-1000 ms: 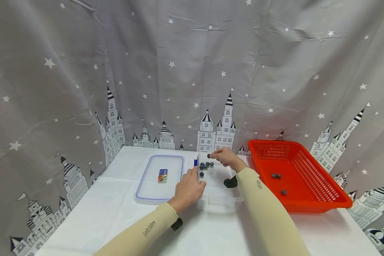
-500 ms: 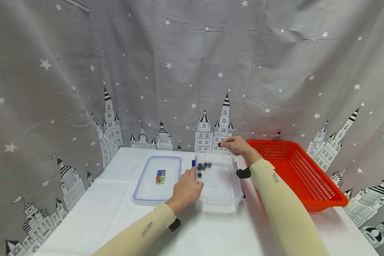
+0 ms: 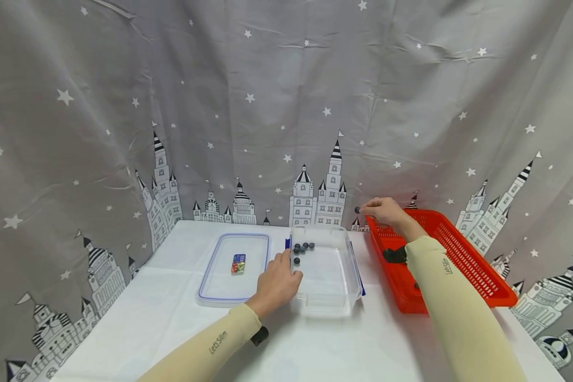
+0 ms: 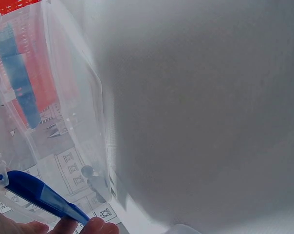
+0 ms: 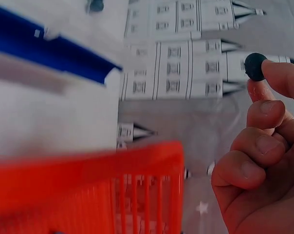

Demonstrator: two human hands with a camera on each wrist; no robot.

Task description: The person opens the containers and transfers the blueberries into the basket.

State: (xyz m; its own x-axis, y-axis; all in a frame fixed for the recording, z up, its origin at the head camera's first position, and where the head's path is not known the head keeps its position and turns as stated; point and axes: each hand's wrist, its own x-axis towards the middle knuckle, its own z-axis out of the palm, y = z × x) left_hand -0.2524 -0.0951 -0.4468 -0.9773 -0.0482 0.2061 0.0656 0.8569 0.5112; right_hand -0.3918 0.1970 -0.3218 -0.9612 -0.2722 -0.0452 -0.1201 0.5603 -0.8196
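Note:
My right hand (image 3: 387,215) is raised beside the far left corner of the red basket (image 3: 401,302). Between thumb and index finger it pinches a round dark blueberry (image 5: 255,67), the other fingers curled. My left hand (image 3: 278,281) holds the left wall of a clear plastic container (image 3: 324,307), its fingers at a blue latch (image 4: 40,195). Inside that container, several blueberries (image 3: 303,247) lie along the left side. Most of the basket's inside is hidden behind my right arm, though a dark berry (image 3: 416,285) shows near the sleeve.
Left of the container lies a clear lid (image 3: 215,292) with a blue seal and a colourful label (image 3: 238,263). A white cloth covers the table (image 3: 172,318). Behind it hangs a grey curtain (image 3: 248,132) printted with castles and stars.
My right hand has lifted the blueberry out of the container and carried it right, over to the red basket's far left corner. The left hand has stayed at the container's side.

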